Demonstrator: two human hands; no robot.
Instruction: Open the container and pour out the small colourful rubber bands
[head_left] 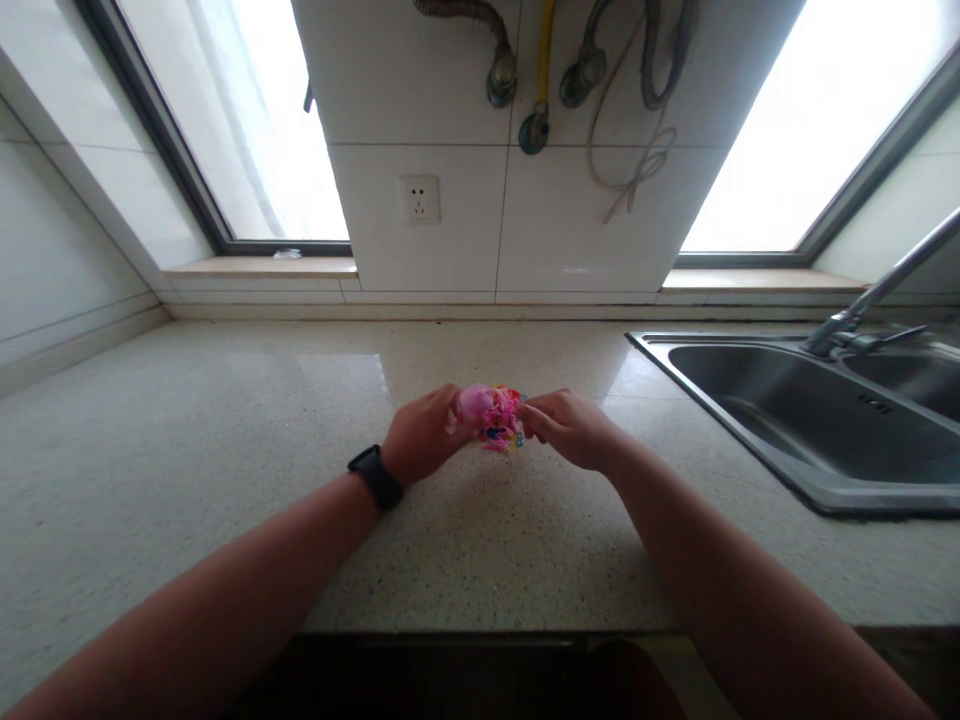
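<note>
Left hand (424,434) grips pink, multicoloured bundle (498,412); right hand (571,425) pinches its right edge; pale counter (480,560) lies beneath both; steel sink (750,410) sits right of right hand.

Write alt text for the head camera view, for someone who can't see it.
The left hand, with a watch at the wrist, holds a pink, multicoloured bundle over a pale counter, the right hand at its right edge. A sink is to the right; a socket is on the wall behind.
</note>
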